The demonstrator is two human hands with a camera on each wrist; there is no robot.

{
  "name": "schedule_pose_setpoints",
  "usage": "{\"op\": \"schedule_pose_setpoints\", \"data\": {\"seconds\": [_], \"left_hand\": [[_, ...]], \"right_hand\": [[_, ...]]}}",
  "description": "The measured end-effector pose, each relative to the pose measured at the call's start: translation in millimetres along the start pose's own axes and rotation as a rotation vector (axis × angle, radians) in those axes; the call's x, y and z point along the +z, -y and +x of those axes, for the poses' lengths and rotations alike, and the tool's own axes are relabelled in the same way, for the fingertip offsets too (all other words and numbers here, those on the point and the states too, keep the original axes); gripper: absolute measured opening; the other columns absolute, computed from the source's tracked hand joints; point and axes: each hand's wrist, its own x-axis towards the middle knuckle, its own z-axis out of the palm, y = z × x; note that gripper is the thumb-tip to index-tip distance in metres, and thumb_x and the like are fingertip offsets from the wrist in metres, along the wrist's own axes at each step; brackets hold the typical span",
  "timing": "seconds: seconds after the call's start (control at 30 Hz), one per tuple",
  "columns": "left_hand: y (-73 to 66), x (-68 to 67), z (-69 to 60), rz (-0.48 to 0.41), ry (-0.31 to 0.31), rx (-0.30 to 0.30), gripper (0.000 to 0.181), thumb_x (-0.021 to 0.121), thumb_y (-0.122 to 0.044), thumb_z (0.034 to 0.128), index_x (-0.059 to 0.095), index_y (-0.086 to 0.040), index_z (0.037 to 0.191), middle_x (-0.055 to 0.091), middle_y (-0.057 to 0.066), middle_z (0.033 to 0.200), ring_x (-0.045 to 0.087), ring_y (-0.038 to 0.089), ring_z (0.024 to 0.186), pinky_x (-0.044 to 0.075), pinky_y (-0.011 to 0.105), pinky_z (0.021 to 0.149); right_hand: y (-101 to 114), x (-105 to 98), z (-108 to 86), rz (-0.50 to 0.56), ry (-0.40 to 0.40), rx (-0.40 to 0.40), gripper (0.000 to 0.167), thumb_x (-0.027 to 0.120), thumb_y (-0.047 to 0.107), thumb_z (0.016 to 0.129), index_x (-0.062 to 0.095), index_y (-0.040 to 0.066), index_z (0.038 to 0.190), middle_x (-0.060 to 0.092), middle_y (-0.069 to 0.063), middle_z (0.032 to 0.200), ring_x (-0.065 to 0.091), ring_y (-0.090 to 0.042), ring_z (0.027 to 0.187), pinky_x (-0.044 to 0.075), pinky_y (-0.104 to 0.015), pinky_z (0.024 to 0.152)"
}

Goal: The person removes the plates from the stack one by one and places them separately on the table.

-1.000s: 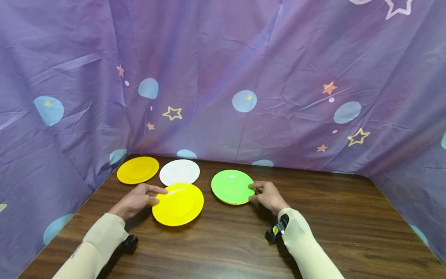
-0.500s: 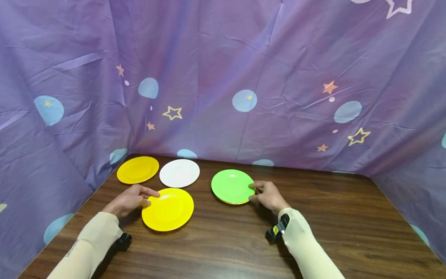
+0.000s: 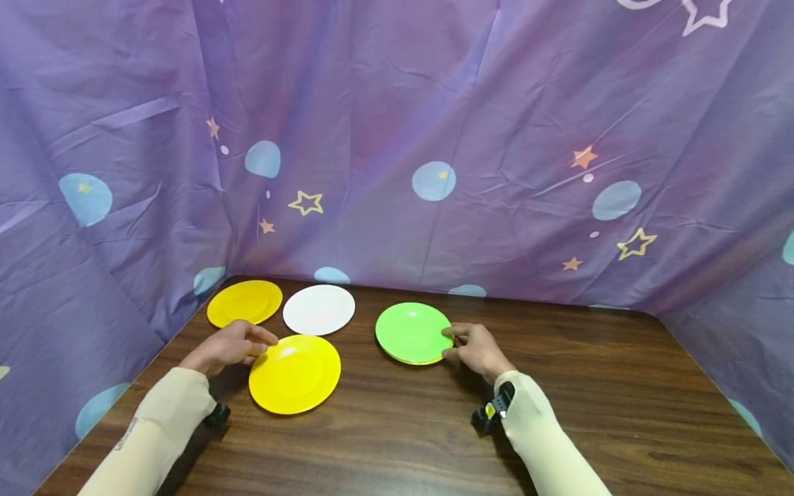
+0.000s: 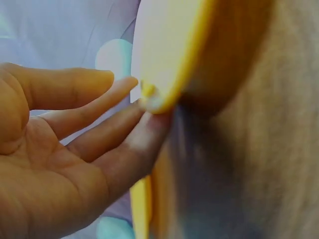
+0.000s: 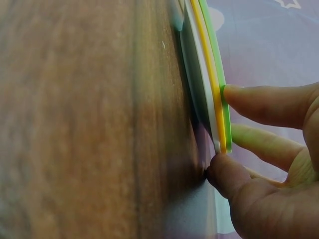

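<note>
In the head view, a bright yellow plate (image 3: 294,375) lies on the table left of centre. My left hand (image 3: 232,344) is at its upper left rim, thumb and fingers spread apart; in the left wrist view a fingertip (image 4: 154,124) touches the rim without pinching it. Right of centre is a stack of plates with a green plate (image 3: 412,332) on top. My right hand (image 3: 476,348) pinches the stack's right rim. From the right wrist view, a yellow plate (image 5: 213,82) and a white plate (image 5: 202,79) show beneath the green one.
A darker yellow plate (image 3: 245,303) sits at the table's far left corner, with a white plate (image 3: 319,310) beside it. The wooden table (image 3: 589,386) reaches back to a purple curtain (image 3: 384,138) printed with stars.
The yellow plate has come left and toward me with my left hand. That hand has now loosened its hold and shifted slightly back and left. The right hand and its stack stay put.
</note>
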Motion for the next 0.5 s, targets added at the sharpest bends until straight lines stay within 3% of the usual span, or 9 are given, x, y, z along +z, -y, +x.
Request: {"op": "schedule_pose_setpoints", "data": {"seconds": [0.17, 0.33, 0.5], "left_hand": [[-12.6, -3.1, 1.3, 0.034, -0.008, -0.011, 0.035, 0.053, 0.000, 0.0975, 0.057, 0.016, 0.128, 0.060, 0.033, 0.130, 0.066, 0.027, 0.102, 0.060, 0.036, 0.081], [-19.6, -3.6, 3.6, 0.024, -0.002, 0.017, 0.038, 0.054, -0.003, 0.0988, 0.054, 0.015, 0.132, 0.059, 0.034, 0.133, 0.061, 0.039, 0.118, 0.060, 0.043, 0.087], [-30.4, 3.6, 10.3, -0.004, -0.029, 0.050, 0.038, 0.054, -0.006, 0.1005, 0.055, 0.012, 0.134, 0.061, 0.032, 0.132, 0.063, 0.040, 0.117, 0.059, 0.044, 0.092]], "right_hand": [[0.9, -1.4, 0.1, 0.006, -0.010, 0.005, 0.044, 0.074, -0.004, 0.080, 0.067, -0.007, 0.123, 0.050, -0.031, 0.146, 0.051, -0.045, 0.134, 0.046, -0.048, 0.111], [-0.9, -0.9, 0.5, 0.015, -0.013, -0.003, 0.044, 0.074, -0.004, 0.079, 0.067, -0.007, 0.122, 0.052, -0.031, 0.145, 0.053, -0.045, 0.132, 0.047, -0.047, 0.110], [-2.0, -0.4, 0.9, 0.010, -0.011, -0.007, 0.043, 0.075, -0.004, 0.079, 0.068, -0.007, 0.122, 0.053, -0.030, 0.144, 0.054, -0.045, 0.131, 0.048, -0.048, 0.109]]}}
